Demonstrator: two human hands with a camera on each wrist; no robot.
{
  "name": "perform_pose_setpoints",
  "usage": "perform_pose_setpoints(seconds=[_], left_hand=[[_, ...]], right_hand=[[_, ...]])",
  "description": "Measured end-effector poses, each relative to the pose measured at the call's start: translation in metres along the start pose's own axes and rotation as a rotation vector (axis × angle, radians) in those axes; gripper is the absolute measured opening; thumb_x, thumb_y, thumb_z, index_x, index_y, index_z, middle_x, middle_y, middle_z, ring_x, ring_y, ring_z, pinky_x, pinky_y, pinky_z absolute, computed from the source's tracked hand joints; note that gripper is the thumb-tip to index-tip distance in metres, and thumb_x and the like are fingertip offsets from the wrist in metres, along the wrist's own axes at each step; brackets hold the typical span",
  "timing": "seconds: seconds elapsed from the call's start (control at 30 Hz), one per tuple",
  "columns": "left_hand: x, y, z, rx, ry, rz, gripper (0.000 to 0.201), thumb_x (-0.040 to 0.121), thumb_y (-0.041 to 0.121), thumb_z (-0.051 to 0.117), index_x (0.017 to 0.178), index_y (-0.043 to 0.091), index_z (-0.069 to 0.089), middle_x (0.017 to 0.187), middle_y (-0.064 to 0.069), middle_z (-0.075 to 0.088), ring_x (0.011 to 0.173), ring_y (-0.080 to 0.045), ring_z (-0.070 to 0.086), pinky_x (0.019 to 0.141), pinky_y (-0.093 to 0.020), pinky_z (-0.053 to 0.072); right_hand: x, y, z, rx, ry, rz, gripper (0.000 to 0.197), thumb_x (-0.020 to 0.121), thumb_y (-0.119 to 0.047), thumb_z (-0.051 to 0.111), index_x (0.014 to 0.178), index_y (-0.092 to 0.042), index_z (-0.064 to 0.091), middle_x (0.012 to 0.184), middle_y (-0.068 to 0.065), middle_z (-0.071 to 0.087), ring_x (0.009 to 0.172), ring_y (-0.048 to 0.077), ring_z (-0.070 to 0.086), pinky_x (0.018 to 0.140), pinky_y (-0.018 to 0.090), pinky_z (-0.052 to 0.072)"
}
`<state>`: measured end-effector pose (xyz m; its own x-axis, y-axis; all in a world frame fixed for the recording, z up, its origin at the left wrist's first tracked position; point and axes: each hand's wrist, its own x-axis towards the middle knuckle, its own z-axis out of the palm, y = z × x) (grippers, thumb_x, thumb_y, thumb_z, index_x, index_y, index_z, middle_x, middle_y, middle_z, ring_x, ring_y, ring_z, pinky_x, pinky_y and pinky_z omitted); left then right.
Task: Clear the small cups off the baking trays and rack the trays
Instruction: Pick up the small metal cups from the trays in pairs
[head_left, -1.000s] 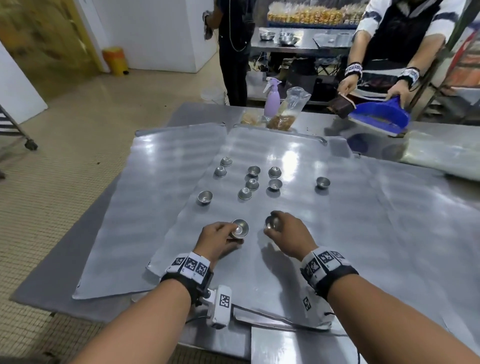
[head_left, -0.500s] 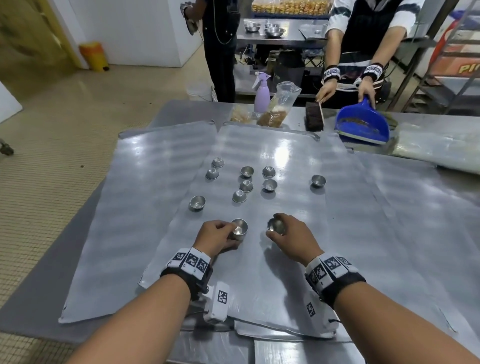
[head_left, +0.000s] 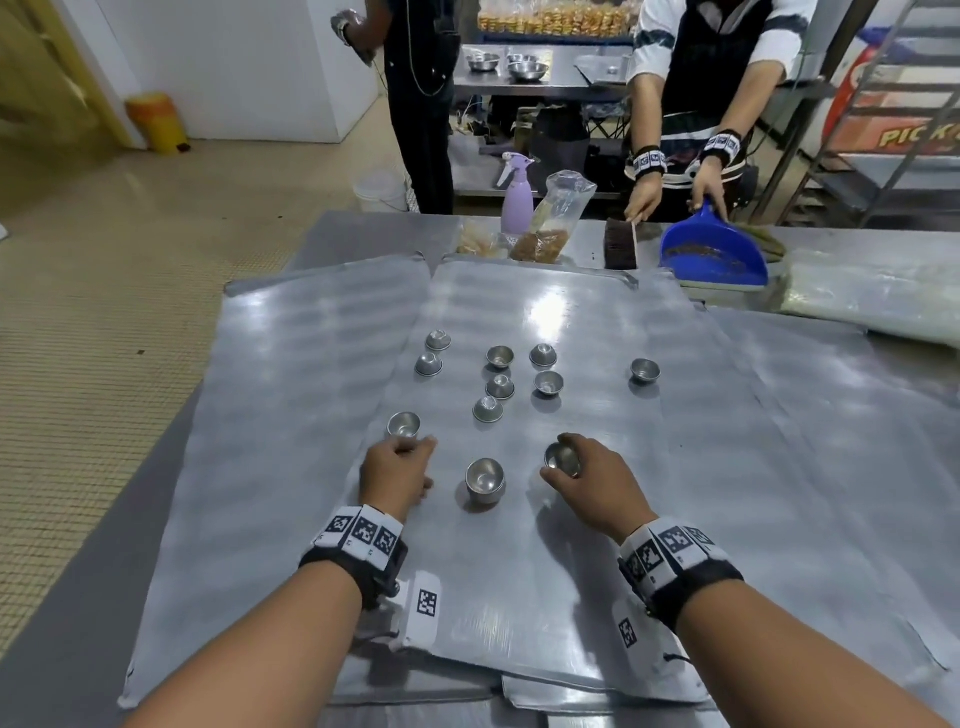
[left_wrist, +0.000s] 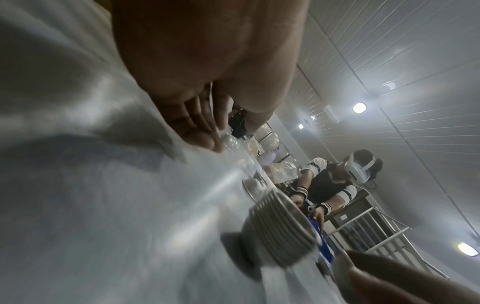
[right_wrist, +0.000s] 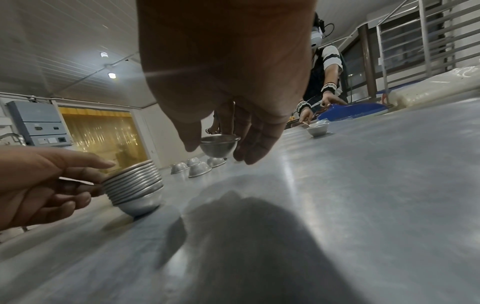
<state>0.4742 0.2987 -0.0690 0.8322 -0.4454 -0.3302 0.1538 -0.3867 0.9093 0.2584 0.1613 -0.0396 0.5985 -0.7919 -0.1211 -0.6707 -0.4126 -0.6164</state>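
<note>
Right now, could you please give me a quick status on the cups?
Right hand pinches one cup. Left hand empty, beside the nested stack. Nine loose cups ahead on the tray; nothing blocking.

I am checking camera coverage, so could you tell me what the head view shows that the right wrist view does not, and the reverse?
Only the head view shows the lilac spray bottle, the brown brush and the single cup just beyond the left hand.

Only the right wrist view shows that the cup between the hands is a nested stack of cups, and a grey wall cabinet.

Both show the right hand pinching one small cup, the blue dustpan and the baking tray.
</note>
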Motion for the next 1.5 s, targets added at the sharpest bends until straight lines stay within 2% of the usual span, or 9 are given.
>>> perform_pose_setpoints(seconds=[0.1, 0.17, 0.23, 0.33, 0.53, 0.83, 1.13, 1.33, 1.5], left_hand=[[0.025, 0.013, -0.017, 0.18, 0.139, 0.087, 0.041, 0.073, 0.048, 0.073, 0.101, 0.018, 0.068, 0.089, -0.007, 0.074, 0.078, -0.029, 0.071, 0.08, -0.046, 0.061], [0.038, 0.02, -0.022, 0.361, 0.095, 0.135, 0.056, 0.081, 0.043, 0.072, 0.127, 0.014, 0.062, 0.122, -0.014, 0.063, 0.108, -0.034, 0.063, 0.097, -0.038, 0.051], [0.048, 0.026, -0.023, 0.501, 0.03, 0.164, 0.066, 0.086, 0.038, 0.069, 0.144, 0.014, 0.05, 0.14, -0.017, 0.049, 0.123, -0.035, 0.055, 0.102, -0.036, 0.043], [0.06, 0.028, -0.022, 0.651, -0.063, 0.203, 0.067, 0.085, 0.032, 0.072, 0.146, 0.014, 0.05, 0.145, -0.017, 0.049, 0.132, -0.034, 0.05, 0.107, -0.037, 0.04], [0.061, 0.027, -0.018, 0.7, -0.115, 0.275, 0.015, 0.081, 0.021, 0.069, 0.087, 0.008, 0.073, 0.089, -0.014, 0.073, 0.091, -0.036, 0.067, 0.077, -0.033, 0.053], [0.04, 0.025, -0.025, -0.005, -0.168, 0.011, 0.019, 0.087, -0.006, 0.062, 0.095, 0.011, 0.067, 0.084, -0.019, 0.068, 0.052, -0.023, 0.065, 0.057, -0.032, 0.051], [-0.026, 0.046, -0.038, -0.314, -0.148, -0.016, 0.02, 0.094, -0.005, 0.059, 0.112, -0.004, 0.066, 0.1, -0.021, 0.066, 0.07, -0.018, 0.061, 0.056, -0.017, 0.056], [-0.079, 0.058, -0.027, -0.582, -0.064, -0.092, 0.02, 0.094, 0.01, 0.058, 0.106, -0.004, 0.064, 0.099, -0.027, 0.065, 0.072, -0.027, 0.062, 0.057, -0.026, 0.057], [-0.124, 0.063, 0.003, -0.726, 0.009, -0.116, 0.02, 0.097, 0.02, 0.051, 0.085, 0.005, 0.058, 0.08, -0.018, 0.064, 0.072, -0.034, 0.063, 0.07, -0.04, 0.056]], right_hand=[[-0.001, 0.0, -0.001, -0.004, 0.031, 0.015, 0.055, 0.089, -0.041, 0.067, 0.137, -0.019, 0.053, 0.128, 0.003, 0.061, 0.116, 0.023, 0.057, 0.094, 0.032, 0.043], [-0.003, 0.0, -0.002, -0.006, 0.049, 0.029, 0.055, 0.089, -0.041, 0.067, 0.137, -0.019, 0.053, 0.128, 0.003, 0.061, 0.117, 0.023, 0.057, 0.094, 0.032, 0.043], [-0.007, 0.002, -0.003, -0.003, 0.062, 0.047, 0.056, 0.088, -0.041, 0.068, 0.137, -0.019, 0.053, 0.128, 0.003, 0.061, 0.117, 0.024, 0.056, 0.095, 0.032, 0.043], [-0.012, 0.005, -0.005, -0.001, 0.073, 0.081, 0.057, 0.088, -0.042, 0.068, 0.138, -0.019, 0.052, 0.131, 0.002, 0.06, 0.12, 0.023, 0.055, 0.098, 0.033, 0.043], [-0.019, 0.009, -0.008, -0.002, 0.09, 0.117, 0.057, 0.088, -0.041, 0.068, 0.139, -0.02, 0.052, 0.132, 0.002, 0.059, 0.12, 0.023, 0.056, 0.1, 0.033, 0.043], [-0.018, 0.002, -0.015, 0.003, 0.104, 0.072, 0.056, 0.088, -0.043, 0.068, 0.136, -0.019, 0.054, 0.128, 0.002, 0.062, 0.116, 0.023, 0.057, 0.096, 0.033, 0.044], [-0.018, -0.033, -0.03, 0.083, 0.089, -0.137, 0.048, 0.087, -0.039, 0.068, 0.129, -0.021, 0.058, 0.114, 0.003, 0.065, 0.103, 0.023, 0.06, 0.086, 0.034, 0.046], [-0.029, -0.046, -0.047, 0.165, 0.066, -0.283, 0.038, 0.086, -0.038, 0.068, 0.121, -0.027, 0.061, 0.096, -0.002, 0.065, 0.09, 0.023, 0.062, 0.081, 0.037, 0.051], [-0.044, -0.046, -0.06, 0.194, 0.047, -0.399, 0.047, 0.087, -0.04, 0.068, 0.131, -0.026, 0.057, 0.112, -0.006, 0.067, 0.102, 0.017, 0.061, 0.087, 0.036, 0.049]])
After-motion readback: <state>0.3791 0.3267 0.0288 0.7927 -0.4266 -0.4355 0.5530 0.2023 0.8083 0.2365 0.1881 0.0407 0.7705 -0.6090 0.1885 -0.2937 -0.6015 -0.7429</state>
